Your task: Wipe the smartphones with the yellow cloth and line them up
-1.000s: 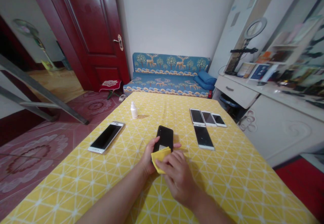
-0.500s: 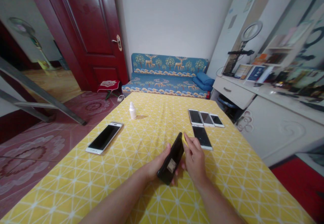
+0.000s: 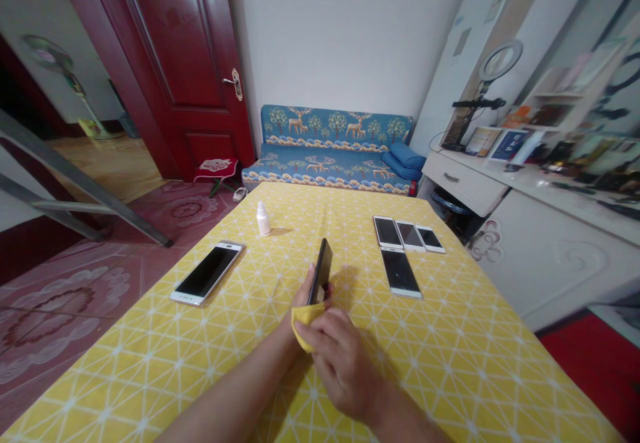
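A black phone (image 3: pixel 320 273) is held on edge above the table, its narrow side turned toward me. My left hand (image 3: pixel 301 294) grips it from the left, partly hidden behind the phone and the cloth. Pinched in my right hand (image 3: pixel 343 359) is a yellow cloth (image 3: pixel 306 326), pressed against the near end of the phone. To the left a white phone (image 3: pixel 207 273) lies face up. A small white bottle (image 3: pixel 263 219) stands upright beyond it. On the right, several phones lie together, the nearest being a white-edged phone (image 3: pixel 401 273) with a dark screen.
A yellow patterned tablecloth (image 3: pixel 240 376) covers the table. Past its far edge is a blue sofa (image 3: pixel 325 156). A white cabinet (image 3: pixel 540 249) stands along the right side, and a metal ladder-like frame (image 3: pixel 95 193) on the left.
The black phone has turned more edge-on and shifted slightly left. My right hand with the cloth has moved from the phone's far right edge down to its near end.
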Tool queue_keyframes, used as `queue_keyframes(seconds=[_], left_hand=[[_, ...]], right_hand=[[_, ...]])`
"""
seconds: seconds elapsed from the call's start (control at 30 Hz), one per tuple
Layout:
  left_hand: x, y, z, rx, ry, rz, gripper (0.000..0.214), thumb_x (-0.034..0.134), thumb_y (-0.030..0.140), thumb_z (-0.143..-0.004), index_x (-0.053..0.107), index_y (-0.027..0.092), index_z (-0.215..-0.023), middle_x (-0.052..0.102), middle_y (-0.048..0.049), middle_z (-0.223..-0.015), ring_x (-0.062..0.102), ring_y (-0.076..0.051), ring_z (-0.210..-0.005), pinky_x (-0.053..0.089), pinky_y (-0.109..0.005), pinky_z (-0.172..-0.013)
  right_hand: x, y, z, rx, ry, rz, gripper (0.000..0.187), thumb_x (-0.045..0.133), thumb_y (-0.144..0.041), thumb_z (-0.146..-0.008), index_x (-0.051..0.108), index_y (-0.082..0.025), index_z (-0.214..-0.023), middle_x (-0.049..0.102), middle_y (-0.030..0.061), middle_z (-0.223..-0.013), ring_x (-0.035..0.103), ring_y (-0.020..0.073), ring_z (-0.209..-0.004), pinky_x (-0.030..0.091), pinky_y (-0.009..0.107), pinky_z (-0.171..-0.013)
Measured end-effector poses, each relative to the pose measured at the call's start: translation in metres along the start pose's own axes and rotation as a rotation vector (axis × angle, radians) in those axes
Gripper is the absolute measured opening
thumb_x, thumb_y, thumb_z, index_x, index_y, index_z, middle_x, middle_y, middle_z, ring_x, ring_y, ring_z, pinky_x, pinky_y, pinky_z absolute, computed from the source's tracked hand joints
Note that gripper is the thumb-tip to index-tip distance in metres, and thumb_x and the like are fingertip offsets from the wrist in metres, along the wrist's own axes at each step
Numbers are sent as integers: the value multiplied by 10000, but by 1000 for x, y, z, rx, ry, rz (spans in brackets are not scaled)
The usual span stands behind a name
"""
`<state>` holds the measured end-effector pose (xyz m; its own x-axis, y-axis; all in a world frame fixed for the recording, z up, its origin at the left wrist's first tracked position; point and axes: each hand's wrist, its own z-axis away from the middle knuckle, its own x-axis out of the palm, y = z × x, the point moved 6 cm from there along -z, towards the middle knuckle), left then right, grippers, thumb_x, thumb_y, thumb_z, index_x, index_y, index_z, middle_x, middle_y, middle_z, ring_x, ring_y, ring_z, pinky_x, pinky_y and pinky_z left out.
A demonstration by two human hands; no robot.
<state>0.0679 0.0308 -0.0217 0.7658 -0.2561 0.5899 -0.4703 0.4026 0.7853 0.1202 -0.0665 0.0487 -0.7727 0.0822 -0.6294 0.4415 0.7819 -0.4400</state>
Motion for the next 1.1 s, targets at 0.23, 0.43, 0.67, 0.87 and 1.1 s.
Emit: queue_keyframes(seconds=[0.23,0.43,0.67,0.87,1.1], left_hand=[[-33,43,7,433,369,-12,602,763,273,-668,491,214,-1203,681,-10,-910,641,-151,-779,496,-278,-737],[-13,29,6,417,263,3,478,714,224,-705,530,206,-1146,682,-46,-1019,643,-203,-938,480,-372,-897],[25,11,17,248,-30,50,512,636,225,-807,498,212,-1299,600,-110,-1279,554,-264,-1184,377,-421,-1049],[40,4,19,130,-266,118,511,614,313,-844,511,262,-1341,510,-78,-1406,432,-276,-1319,293,-421,-1111],[28,-2,15,83,-233,-106,508,587,435,-857,534,262,-1332,467,-128,-1424,388,-322,-1334,357,-522,-1042]], right_hand=[[-7,20,3,239,45,-68,323,483,-272,-874,573,-223,-1180,587,82,-1073,570,206,-893,471,399,-817],[-8,76,28,648,420,-117,540,554,-353,-875,388,-222,-1371,533,138,-1283,604,232,-1022,533,347,-762],[-8,75,24,644,311,-50,884,699,-262,-711,233,-231,-1461,328,132,-1474,325,304,-1362,324,502,-1098],[-17,71,20,658,338,56,830,595,-184,-690,248,-202,-1444,318,123,-1444,341,271,-1353,348,435,-1101],[-115,125,48,824,647,375,830,632,-331,-663,350,-127,-1416,355,170,-1432,377,310,-1325,324,445,-1101]])
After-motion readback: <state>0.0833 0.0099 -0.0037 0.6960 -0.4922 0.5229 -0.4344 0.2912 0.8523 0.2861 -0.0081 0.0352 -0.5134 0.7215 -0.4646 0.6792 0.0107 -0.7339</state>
